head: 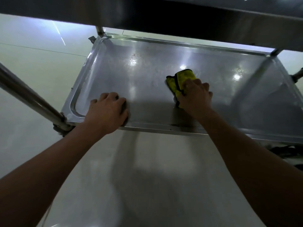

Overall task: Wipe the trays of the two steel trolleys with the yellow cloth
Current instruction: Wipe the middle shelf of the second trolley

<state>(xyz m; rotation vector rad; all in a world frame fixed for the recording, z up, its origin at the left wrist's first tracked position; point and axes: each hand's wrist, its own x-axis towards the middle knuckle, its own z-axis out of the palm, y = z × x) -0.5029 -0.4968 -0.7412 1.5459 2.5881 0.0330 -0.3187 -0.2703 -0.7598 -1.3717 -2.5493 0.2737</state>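
Two bare forearms reach forward from the near edge over a pale, glossy tiled floor (147,177) toward the lower tray (147,76) of a steel trolley. At the tray's near rim, toward its left end, the left hand (109,110) lies palm down with its fingers curled over the rim's edge, gripping it. Just left of that hand, at the near-left corner of the tray, a round steel post (29,99) slants up and off to the left.

Further in and to the right, the right hand (196,95) presses down on the yellow cloth (182,81), its fingers bent over the cloth and holding it against the tray's flat surface. The cloth is folded, with a dark stitched border, and most of it sticks out beyond the knuckles on the far-left side of the hand. It lies right of the tray's middle, well apart from the left hand.

Beyond the cloth, the tray's surface shows bright light reflections and some small specks near the far side. Overhead at the far edge, the dark underside of an upper shelf (180,17) spans the view.
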